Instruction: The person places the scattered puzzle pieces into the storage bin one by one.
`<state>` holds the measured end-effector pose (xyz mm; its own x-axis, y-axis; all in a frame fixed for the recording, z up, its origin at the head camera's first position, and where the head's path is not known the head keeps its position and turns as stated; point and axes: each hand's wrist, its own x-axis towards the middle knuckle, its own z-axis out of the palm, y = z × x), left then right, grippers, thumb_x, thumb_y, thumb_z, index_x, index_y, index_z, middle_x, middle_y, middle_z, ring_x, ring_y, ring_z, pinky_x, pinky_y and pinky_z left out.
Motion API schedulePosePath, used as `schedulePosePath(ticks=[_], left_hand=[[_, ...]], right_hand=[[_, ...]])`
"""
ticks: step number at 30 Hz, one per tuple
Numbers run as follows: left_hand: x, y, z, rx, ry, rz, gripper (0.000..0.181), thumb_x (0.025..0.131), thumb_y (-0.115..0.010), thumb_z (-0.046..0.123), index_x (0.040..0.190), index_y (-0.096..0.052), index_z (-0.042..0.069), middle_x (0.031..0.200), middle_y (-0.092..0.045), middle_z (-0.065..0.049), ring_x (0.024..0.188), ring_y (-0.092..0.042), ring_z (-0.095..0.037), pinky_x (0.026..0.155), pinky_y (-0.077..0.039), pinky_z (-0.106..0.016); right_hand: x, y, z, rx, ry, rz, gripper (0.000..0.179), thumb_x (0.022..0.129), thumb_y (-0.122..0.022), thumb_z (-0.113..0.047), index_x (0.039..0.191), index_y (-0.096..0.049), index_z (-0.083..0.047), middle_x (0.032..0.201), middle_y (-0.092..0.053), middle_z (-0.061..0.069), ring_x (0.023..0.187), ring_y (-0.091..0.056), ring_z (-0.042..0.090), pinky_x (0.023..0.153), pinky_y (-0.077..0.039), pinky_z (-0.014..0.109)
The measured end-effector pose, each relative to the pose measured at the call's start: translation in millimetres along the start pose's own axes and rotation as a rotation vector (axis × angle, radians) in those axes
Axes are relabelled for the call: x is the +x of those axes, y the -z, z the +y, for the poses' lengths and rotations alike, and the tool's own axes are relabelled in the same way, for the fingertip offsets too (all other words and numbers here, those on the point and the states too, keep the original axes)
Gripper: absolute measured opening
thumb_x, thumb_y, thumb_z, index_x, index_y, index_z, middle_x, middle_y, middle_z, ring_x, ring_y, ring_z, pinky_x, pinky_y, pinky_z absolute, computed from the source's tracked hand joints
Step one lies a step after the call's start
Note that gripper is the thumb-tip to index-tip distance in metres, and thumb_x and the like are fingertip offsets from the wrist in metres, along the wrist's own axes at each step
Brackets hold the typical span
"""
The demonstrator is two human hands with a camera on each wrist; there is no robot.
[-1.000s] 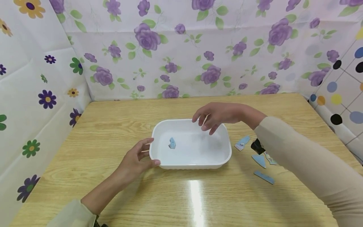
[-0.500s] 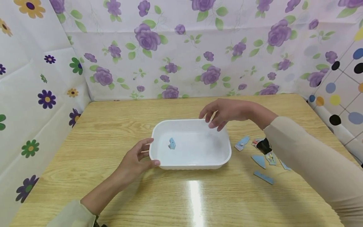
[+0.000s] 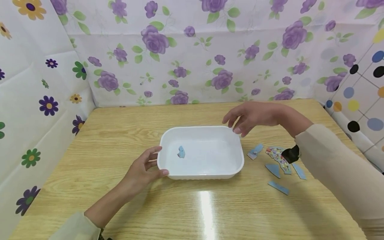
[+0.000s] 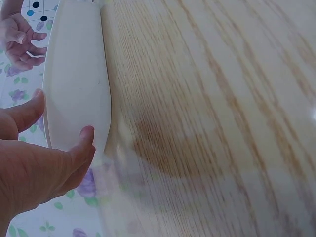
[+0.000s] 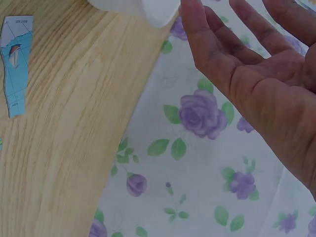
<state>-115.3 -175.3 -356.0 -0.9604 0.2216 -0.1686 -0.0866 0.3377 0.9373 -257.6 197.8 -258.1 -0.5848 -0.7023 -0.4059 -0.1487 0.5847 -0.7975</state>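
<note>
A white plastic basin (image 3: 204, 177) stands on the wooden table with one small light-blue puzzle piece (image 3: 181, 152) lying inside, left of its middle. My left hand (image 3: 143, 170) holds the basin's left end, thumb at the near corner and fingers against the left side. Above the basin's far right corner hovers my right hand (image 3: 251, 116), its fingers loosely bent and nothing between them. On the table right of the basin lie several more puzzle pieces, among them a blue one with a boat (image 5: 17, 61) and a colourful joined-looking group (image 3: 280, 158).
Loose blue pieces (image 3: 278, 188) lie on the table below the right forearm. A black thing (image 3: 290, 155) at the right wrist covers part of the colourful group. Flower-printed cloth (image 3: 192, 66) rises behind the table's far edge, with patterned cloth on both sides.
My right hand has moved right and slightly up, from over the basin to above its far right corner. More of the colourful pieces show now. The left hand and basin stay put.
</note>
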Motion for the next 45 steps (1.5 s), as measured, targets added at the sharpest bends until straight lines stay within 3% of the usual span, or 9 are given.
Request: schedulePosePath(ticks=[8, 23, 28, 32, 37, 41, 45], left_hand=[[0.4, -0.3, 0.0, 0.007, -0.006, 0.002, 0.081, 0.082, -0.078, 0.022, 0.148, -0.031, 0.015, 0.141, -0.045, -0.014, 0.131, -0.045, -0.031, 0.097, -0.049, -0.038], [0.2, 0.0, -1.6, 0.022, -0.014, -0.004, 0.079, 0.083, -0.077, 0.022, 0.147, -0.032, 0.016, 0.140, -0.045, -0.012, 0.130, -0.046, -0.030, 0.098, -0.048, -0.040], [1.0, 0.2, -2.3, 0.023, -0.004, -0.005, 0.080, 0.082, -0.078, 0.023, 0.147, -0.032, 0.017, 0.140, -0.045, -0.011, 0.130, -0.046, -0.029, 0.097, -0.049, -0.039], [-0.3, 0.3, -1.7, 0.022, -0.004, -0.005, 0.081, 0.082, -0.078, 0.024, 0.148, -0.031, 0.017, 0.140, -0.045, -0.012, 0.130, -0.046, -0.030, 0.098, -0.048, -0.040], [-1.1, 0.3, 0.2, 0.023, -0.023, -0.020, 0.081, 0.084, -0.076, 0.024, 0.149, -0.029, 0.015, 0.141, -0.043, -0.014, 0.132, -0.044, -0.033, 0.101, -0.046, -0.044], [-0.6, 0.0, 0.2, 0.024, -0.021, -0.017, 0.081, 0.084, -0.076, 0.024, 0.149, -0.029, 0.014, 0.141, -0.043, -0.014, 0.132, -0.044, -0.033, 0.101, -0.045, -0.044], [0.5, 0.0, -1.8, 0.028, -0.010, -0.011, 0.082, 0.083, -0.077, 0.024, 0.149, -0.029, 0.016, 0.141, -0.044, -0.012, 0.132, -0.044, -0.031, 0.101, -0.046, -0.043]], right_hand=[[-25.1, 12.4, -1.1, -0.007, 0.047, 0.112, 0.056, 0.089, -0.070, -0.016, 0.138, -0.048, -0.005, 0.135, -0.048, 0.015, 0.123, -0.049, 0.032, 0.092, -0.052, 0.040], [-77.7, 24.9, 28.1, -0.071, 0.020, 0.177, 0.054, 0.093, -0.066, -0.016, 0.141, -0.045, -0.007, 0.139, -0.046, 0.015, 0.123, -0.051, 0.031, 0.090, -0.052, 0.035], [-96.8, 27.9, 37.9, -0.074, -0.003, 0.222, 0.054, 0.093, -0.066, -0.016, 0.141, -0.044, -0.009, 0.138, -0.046, 0.015, 0.120, -0.054, 0.026, 0.089, -0.053, 0.035], [-104.0, 28.2, 48.2, -0.061, -0.050, 0.202, 0.056, 0.092, -0.066, -0.017, 0.143, -0.041, -0.010, 0.140, -0.043, 0.015, 0.120, -0.053, 0.022, 0.090, -0.052, 0.034], [-116.3, 28.1, 60.2, -0.121, -0.060, 0.221, 0.056, 0.094, -0.063, -0.018, 0.145, -0.039, -0.012, 0.141, -0.042, 0.016, 0.117, -0.056, 0.014, 0.086, -0.053, 0.034], [-125.6, 29.8, 67.4, -0.132, -0.084, 0.218, 0.058, 0.095, -0.062, -0.018, 0.147, -0.035, -0.015, 0.143, -0.039, 0.018, 0.121, -0.053, 0.026, 0.085, -0.053, 0.035], [-130.3, 27.1, 77.5, -0.064, -0.124, 0.175, 0.061, 0.095, -0.062, -0.016, 0.148, -0.032, -0.013, 0.143, -0.034, 0.022, 0.124, -0.047, 0.039, 0.085, -0.053, 0.037]])
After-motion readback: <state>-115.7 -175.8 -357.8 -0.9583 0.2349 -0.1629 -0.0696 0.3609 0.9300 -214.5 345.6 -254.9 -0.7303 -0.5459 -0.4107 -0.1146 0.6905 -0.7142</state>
